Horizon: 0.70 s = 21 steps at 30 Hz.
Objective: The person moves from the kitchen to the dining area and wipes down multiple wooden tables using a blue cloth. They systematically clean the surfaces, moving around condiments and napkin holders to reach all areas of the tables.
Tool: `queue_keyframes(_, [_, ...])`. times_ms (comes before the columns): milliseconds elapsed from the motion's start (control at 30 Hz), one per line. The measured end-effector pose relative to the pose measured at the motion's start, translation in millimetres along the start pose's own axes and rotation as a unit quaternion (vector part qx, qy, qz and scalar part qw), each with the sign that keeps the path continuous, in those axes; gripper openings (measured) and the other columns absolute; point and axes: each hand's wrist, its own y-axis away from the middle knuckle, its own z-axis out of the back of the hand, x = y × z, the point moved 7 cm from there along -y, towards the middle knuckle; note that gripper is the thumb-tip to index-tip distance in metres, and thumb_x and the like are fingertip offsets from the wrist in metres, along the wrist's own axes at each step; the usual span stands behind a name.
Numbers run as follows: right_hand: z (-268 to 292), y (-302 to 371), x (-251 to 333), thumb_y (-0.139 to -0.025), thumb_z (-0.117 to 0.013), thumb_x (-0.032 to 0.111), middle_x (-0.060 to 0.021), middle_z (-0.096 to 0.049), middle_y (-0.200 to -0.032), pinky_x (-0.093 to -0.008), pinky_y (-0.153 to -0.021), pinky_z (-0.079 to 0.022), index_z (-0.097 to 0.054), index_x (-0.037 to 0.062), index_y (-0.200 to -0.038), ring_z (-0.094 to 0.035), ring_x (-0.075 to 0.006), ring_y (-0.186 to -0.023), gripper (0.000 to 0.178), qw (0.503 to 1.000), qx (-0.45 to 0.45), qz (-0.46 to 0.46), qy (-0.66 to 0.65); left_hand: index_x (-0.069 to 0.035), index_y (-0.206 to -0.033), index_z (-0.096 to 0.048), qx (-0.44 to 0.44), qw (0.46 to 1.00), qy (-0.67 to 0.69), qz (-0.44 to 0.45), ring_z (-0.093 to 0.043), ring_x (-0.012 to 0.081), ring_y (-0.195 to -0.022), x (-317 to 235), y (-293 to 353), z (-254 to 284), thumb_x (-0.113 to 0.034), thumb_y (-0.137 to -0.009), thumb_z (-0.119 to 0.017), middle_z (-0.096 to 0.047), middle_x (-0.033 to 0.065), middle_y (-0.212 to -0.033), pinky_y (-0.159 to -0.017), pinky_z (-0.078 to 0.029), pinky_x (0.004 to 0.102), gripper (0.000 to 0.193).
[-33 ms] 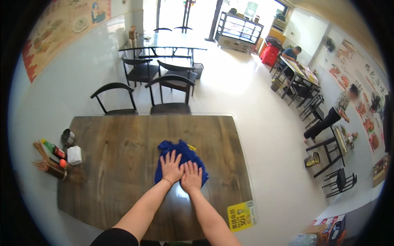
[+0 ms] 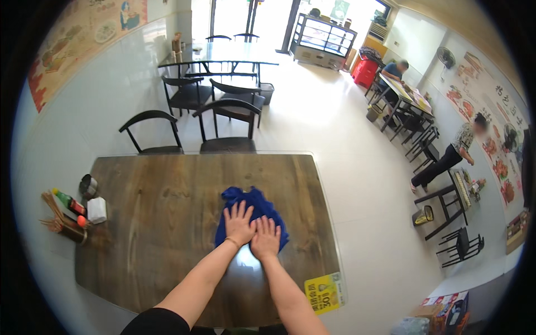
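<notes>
A crumpled blue cloth (image 2: 249, 196) lies on the brown wood-grain table (image 2: 156, 212), a little right of its middle. My left hand (image 2: 240, 226) rests flat on the cloth with its fingers spread; a thin band circles the wrist. Close beside it, my right hand (image 2: 266, 240) also presses on the cloth, palm down and fingers stretched out. The hands meet or nearly meet at the thumbs. Neither one is closed around the cloth, and part of it is hidden under them.
Along the table's left edge stand a chopstick holder (image 2: 71, 230), a sauce bottle (image 2: 68, 202), a white napkin box (image 2: 97, 210) and a metal container (image 2: 88, 186). A yellow card (image 2: 322, 293) lies at the near right corner. Black chairs (image 2: 228, 144) stand beyond; two people are at the right.
Both hands and the blue cloth have slid a little to the right across the table. A small yellow patch seen at the cloth's far edge is now hidden. The whole view has shifted slightly.
</notes>
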Motion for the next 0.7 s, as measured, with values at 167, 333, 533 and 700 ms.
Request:
queue_keyframes(167, [33,42,-119,-0.085,-0.045,0.027,-0.0054,-0.037,-0.145,-0.0485,-0.111,-0.017,-0.046,0.0134,-0.134,-0.028,-0.0263,-0.136,0.051,0.996,-0.012,-0.082,0.021,-0.015,-0.125,-0.055,0.05,0.993,0.069,-0.076,-0.029,0.0344,-0.134,-123,6,-47,-0.037,-0.079,-0.054,-0.04,0.0125,-0.142,-0.107,-0.016,0.0588,0.051])
queue_keyframes(333, [79,137,-144,-0.08,-0.054,0.022,-0.0155,-0.037,-0.142,-0.0519,-0.11,-0.019,-0.049,0.0078,-0.117,-0.029,-0.0351,-0.134,0.041,0.993,-0.016,-0.111,-0.038,-0.015,-0.13,-0.052,0.135,0.97,0.129,-0.153,-0.023,0.0344,-0.137,-191,81,-24,-0.037,-0.081,-0.053,-0.035,0.012,-0.146,-0.108,-0.014,0.0576,0.053])
queue_keyframes(533, [79,208,-94,-0.074,-0.056,0.026,-0.0242,-0.026,-0.146,-0.0643,-0.106,-0.009,-0.043,0.0057,-0.114,-0.018,-0.0467,-0.136,0.047,0.996,0.04,-0.082,-0.008,-0.014,-0.136,-0.045,0.226,0.946,0.143,-0.181,-0.021,0.0289,-0.139,-157,188,33,-0.03,-0.089,-0.047,-0.031,0.0094,-0.148,-0.11,-0.016,0.0528,0.05])
queue_keyframes(700, [36,236,18,-0.078,-0.049,0.036,-0.0231,-0.024,-0.147,-0.0646,-0.107,-0.008,-0.033,0.0052,-0.129,-0.017,-0.0465,-0.137,0.062,0.991,0.131,0.015,0.04,-0.015,-0.137,-0.044,0.217,0.956,0.149,-0.13,-0.022,0.0238,-0.14,-55,262,63,-0.032,-0.089,-0.045,-0.031,0.0064,-0.149,-0.111,-0.014,0.0517,0.05])
